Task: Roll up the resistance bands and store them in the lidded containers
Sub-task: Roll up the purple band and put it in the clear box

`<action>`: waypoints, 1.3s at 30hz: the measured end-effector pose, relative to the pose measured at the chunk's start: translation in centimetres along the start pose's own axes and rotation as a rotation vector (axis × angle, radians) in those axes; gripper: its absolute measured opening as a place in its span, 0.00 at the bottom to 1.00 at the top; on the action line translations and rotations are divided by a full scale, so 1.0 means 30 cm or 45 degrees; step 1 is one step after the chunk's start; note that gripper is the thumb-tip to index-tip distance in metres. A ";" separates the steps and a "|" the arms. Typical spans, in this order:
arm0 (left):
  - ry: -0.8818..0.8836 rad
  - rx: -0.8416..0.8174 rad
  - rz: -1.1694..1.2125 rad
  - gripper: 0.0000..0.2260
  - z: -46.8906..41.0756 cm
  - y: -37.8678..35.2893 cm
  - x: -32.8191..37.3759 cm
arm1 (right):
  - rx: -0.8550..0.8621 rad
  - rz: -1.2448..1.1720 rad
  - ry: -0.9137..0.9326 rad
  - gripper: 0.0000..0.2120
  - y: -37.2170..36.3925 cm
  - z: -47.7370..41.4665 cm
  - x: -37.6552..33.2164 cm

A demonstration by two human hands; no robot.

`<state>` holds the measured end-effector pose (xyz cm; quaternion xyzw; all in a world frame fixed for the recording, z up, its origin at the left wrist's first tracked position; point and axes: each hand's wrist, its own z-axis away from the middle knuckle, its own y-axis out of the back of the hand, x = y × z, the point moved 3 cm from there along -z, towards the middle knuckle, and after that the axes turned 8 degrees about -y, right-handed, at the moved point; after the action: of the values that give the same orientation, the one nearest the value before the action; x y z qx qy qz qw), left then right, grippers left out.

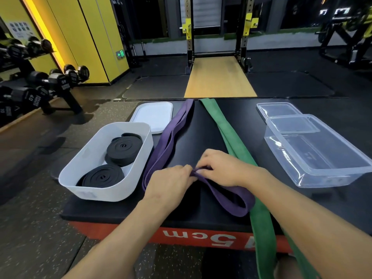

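Note:
A long purple resistance band (171, 135) lies along the black box top, its near end folded into a loop. My left hand (171, 183) and my right hand (223, 168) both pinch this fold at the middle of the box. A green band (231, 135) runs beside it from the far edge and hangs over the near edge. Two rolled black bands (122, 149) sit in the white bin (128, 186) on the left. On the right stands an empty clear container (322, 174).
A white lid (153, 113) lies behind the white bin, and a clear lid (281, 111) lies behind the clear container. The red-sided plyo box (201, 236) stands on a gym floor. A dumbbell rack (40, 85) is at left, a squat rack (219, 37) ahead.

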<state>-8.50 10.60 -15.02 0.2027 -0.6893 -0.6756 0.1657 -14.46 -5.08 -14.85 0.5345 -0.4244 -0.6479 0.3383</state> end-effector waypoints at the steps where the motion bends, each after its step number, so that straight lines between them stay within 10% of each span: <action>1: 0.000 -0.024 -0.001 0.15 0.005 -0.002 -0.001 | -0.034 -0.007 -0.056 0.07 0.008 0.009 0.018; 20: 0.203 -0.098 -0.002 0.14 0.037 -0.017 -0.113 | -0.361 -0.623 -0.536 0.09 0.099 0.078 0.111; 32: 0.081 -0.155 0.039 0.13 0.038 -0.019 -0.123 | 0.148 0.277 -0.601 0.05 0.110 0.069 0.046; 39: -0.018 -0.183 0.020 0.11 0.028 -0.009 -0.133 | -0.375 0.235 -0.493 0.13 0.153 0.121 0.001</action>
<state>-5.46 13.31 -15.14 0.1800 -0.6418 -0.7233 0.1803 -18.09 -6.32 -10.44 0.3045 -0.4293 -0.7594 0.3825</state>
